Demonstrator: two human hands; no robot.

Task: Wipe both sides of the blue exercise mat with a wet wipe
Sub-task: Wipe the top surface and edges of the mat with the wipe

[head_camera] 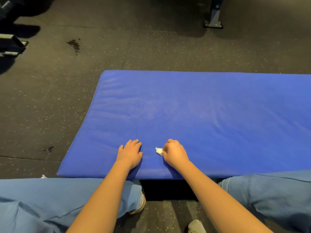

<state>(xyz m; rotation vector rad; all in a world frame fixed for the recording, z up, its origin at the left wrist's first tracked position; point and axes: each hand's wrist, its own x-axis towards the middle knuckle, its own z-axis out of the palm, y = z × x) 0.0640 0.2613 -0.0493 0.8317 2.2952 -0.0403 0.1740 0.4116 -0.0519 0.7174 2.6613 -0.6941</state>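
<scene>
The blue exercise mat lies flat on the dark gym floor and runs out of view on the right. My left hand rests flat on the mat near its front edge, fingers straight. Just to the right, my right hand is curled on the mat and pinches a small crumpled white wet wipe, which pokes out at the thumb side and touches the mat. The underside of the mat is hidden.
Dark speckled rubber floor surrounds the mat. A metal equipment foot stands at the back right, and another metal frame at the far left. My knees in light blue trousers and my shoes frame the mat's front edge.
</scene>
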